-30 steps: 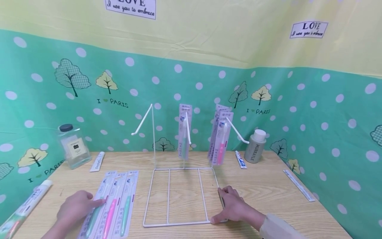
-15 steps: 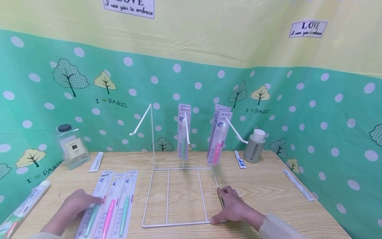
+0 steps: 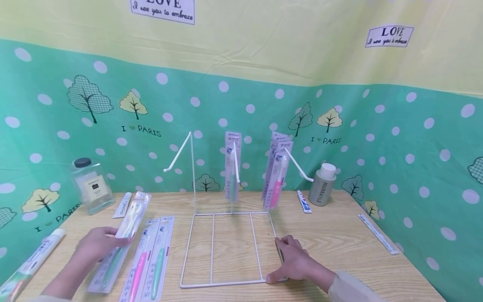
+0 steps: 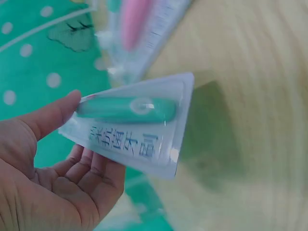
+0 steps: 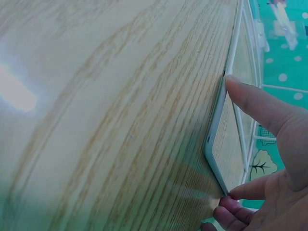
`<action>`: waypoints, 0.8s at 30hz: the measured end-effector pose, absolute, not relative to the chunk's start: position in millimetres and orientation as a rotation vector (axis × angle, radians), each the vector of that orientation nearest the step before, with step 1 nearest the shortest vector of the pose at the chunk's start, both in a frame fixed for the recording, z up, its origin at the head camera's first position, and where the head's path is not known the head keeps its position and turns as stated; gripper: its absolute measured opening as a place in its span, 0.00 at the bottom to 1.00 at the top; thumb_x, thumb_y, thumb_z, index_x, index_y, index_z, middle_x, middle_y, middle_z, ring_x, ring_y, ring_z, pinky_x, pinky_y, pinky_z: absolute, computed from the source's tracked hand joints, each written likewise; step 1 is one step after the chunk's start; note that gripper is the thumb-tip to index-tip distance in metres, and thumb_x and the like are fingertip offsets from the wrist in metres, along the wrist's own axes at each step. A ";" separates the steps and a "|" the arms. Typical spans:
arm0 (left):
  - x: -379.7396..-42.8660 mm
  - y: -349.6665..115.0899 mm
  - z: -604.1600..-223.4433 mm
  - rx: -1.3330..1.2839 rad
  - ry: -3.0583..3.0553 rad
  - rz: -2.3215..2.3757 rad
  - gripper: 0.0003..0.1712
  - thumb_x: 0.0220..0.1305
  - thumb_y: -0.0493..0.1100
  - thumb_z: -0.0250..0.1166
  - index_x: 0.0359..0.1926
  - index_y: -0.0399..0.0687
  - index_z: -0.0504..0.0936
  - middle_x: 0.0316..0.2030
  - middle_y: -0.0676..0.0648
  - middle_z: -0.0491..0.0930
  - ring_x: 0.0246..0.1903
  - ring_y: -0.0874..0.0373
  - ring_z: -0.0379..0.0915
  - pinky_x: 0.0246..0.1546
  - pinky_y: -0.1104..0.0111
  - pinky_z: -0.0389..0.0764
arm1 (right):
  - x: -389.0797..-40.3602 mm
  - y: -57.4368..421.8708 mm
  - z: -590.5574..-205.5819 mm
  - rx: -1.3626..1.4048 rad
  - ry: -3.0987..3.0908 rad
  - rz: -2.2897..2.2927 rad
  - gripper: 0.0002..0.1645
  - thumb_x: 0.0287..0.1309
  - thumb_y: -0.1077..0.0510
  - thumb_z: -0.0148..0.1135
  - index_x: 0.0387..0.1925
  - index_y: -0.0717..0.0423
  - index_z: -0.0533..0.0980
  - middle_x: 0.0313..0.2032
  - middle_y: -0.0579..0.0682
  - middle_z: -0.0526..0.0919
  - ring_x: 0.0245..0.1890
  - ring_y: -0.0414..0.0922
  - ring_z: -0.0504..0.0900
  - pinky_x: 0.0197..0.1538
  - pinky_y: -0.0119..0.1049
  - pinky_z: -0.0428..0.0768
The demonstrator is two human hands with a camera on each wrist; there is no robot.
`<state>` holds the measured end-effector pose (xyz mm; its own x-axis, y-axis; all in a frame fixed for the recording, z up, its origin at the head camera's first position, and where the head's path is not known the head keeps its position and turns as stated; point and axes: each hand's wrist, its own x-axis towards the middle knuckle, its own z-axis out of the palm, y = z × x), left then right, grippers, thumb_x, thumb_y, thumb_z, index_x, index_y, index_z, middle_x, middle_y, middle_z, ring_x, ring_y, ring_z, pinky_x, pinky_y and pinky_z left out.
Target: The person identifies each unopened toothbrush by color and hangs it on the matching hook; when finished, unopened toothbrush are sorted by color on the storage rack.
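Green toothbrush pack [image 3: 113, 262]: being held on a slant over the table [image 3: 332, 226], just left of the pink pack [image 3: 138, 270]. Pinching it with the left hand [image 3: 99, 243], with the thumb in front and the other fingers behind. Gripping a near corner of the wire rack [image 3: 212, 251] between the thumb and fingers of the right hand [image 3: 293, 259].

Maybe slipping, from being so smooth and pinched at just one spot. Maybe twisting, from sticking out so far past the fingers. Maybe bumping the small white tube [image 3: 123, 205], from pointing up so close to it. Maybe dragging the rack and shaking the hanging packs [image 3: 277, 176], from pulling the corner too hard.

Not seeing the left fingertips, from being tucked behind the pack. Losing the low ends of the pink pack and the big toothpaste tube [image 3: 34, 262] at the edges of the head view. Not counting the hanging packs for sure, from overlapping so much. Not telling about the held pack's low end touching the table.
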<state>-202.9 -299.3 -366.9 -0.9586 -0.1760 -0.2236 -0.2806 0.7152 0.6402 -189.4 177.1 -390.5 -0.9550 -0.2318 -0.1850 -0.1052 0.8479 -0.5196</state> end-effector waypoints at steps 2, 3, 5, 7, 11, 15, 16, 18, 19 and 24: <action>-203.5 -291.1 -358.5 -0.328 2.792 1.100 0.49 0.44 0.60 0.69 0.55 0.26 0.64 0.39 0.33 0.75 0.33 0.50 0.72 0.27 0.64 0.74 | -189.1 177.2 -390.3 -0.258 2.784 -0.768 0.69 0.22 0.35 0.76 0.64 0.67 0.58 0.57 0.61 0.61 0.57 0.59 0.59 0.55 0.59 0.64; -203.2 -285.9 -354.4 -0.310 2.797 1.121 0.48 0.45 0.59 0.69 0.55 0.27 0.64 0.39 0.34 0.75 0.33 0.50 0.72 0.27 0.63 0.74 | -189.0 177.2 -390.2 -0.259 2.784 -0.769 0.69 0.22 0.35 0.76 0.64 0.67 0.58 0.57 0.61 0.61 0.57 0.59 0.59 0.55 0.59 0.64; -201.3 -274.1 -346.0 -0.262 2.811 1.149 0.45 0.46 0.58 0.69 0.55 0.29 0.65 0.39 0.35 0.76 0.33 0.50 0.72 0.29 0.62 0.74 | -189.0 177.3 -390.1 -0.260 2.784 -0.770 0.69 0.22 0.35 0.76 0.63 0.67 0.58 0.57 0.61 0.61 0.57 0.59 0.59 0.55 0.59 0.64; -198.0 -260.3 -338.5 -0.229 2.821 1.173 0.43 0.47 0.57 0.69 0.54 0.31 0.66 0.39 0.36 0.77 0.33 0.52 0.73 0.30 0.62 0.74 | -189.2 177.1 -390.2 -0.260 2.785 -0.770 0.68 0.22 0.35 0.76 0.63 0.67 0.58 0.57 0.61 0.61 0.57 0.59 0.59 0.55 0.60 0.64; -190.7 -229.9 -329.2 -0.129 2.835 1.255 0.35 0.48 0.53 0.69 0.50 0.34 0.70 0.38 0.38 0.79 0.31 0.54 0.75 0.29 0.62 0.76 | -189.8 177.2 -391.1 -0.259 2.791 -0.760 0.69 0.22 0.35 0.76 0.63 0.67 0.58 0.56 0.61 0.62 0.56 0.58 0.60 0.55 0.59 0.64; -183.7 -198.5 -323.9 -0.020 2.845 1.316 0.29 0.47 0.50 0.70 0.46 0.37 0.73 0.36 0.41 0.80 0.30 0.54 0.76 0.27 0.61 0.78 | -190.5 177.5 -392.1 -0.260 2.795 -0.753 0.69 0.22 0.35 0.75 0.63 0.67 0.58 0.55 0.60 0.62 0.55 0.57 0.61 0.55 0.59 0.64; -181.8 -190.3 -322.9 -0.004 2.853 1.317 0.27 0.47 0.49 0.70 0.45 0.39 0.73 0.35 0.42 0.81 0.30 0.55 0.76 0.27 0.61 0.78 | -190.6 177.6 -392.3 -0.260 2.794 -0.752 0.69 0.22 0.35 0.75 0.63 0.67 0.58 0.55 0.60 0.62 0.55 0.57 0.61 0.54 0.59 0.64; -178.0 -174.3 -320.8 0.045 2.860 1.330 0.26 0.45 0.47 0.71 0.43 0.40 0.74 0.33 0.44 0.81 0.30 0.55 0.76 0.27 0.60 0.78 | -190.6 177.6 -392.7 -0.262 2.797 -0.750 0.69 0.22 0.34 0.75 0.63 0.67 0.58 0.55 0.59 0.63 0.55 0.57 0.61 0.55 0.59 0.64; -176.0 -166.5 -320.4 0.073 2.857 1.345 0.26 0.44 0.46 0.72 0.42 0.40 0.75 0.32 0.45 0.81 0.29 0.55 0.77 0.27 0.60 0.78 | -190.5 177.6 -392.7 -0.264 2.798 -0.751 0.69 0.22 0.34 0.75 0.63 0.67 0.58 0.55 0.60 0.62 0.55 0.57 0.61 0.55 0.59 0.64; -162.6 -130.6 -319.7 0.238 2.793 1.465 0.21 0.39 0.44 0.74 0.36 0.44 0.76 0.28 0.49 0.80 0.27 0.58 0.77 0.27 0.61 0.79 | -190.2 178.3 -392.9 -0.275 2.801 -0.752 0.69 0.22 0.34 0.75 0.63 0.67 0.59 0.55 0.59 0.62 0.55 0.57 0.61 0.54 0.59 0.63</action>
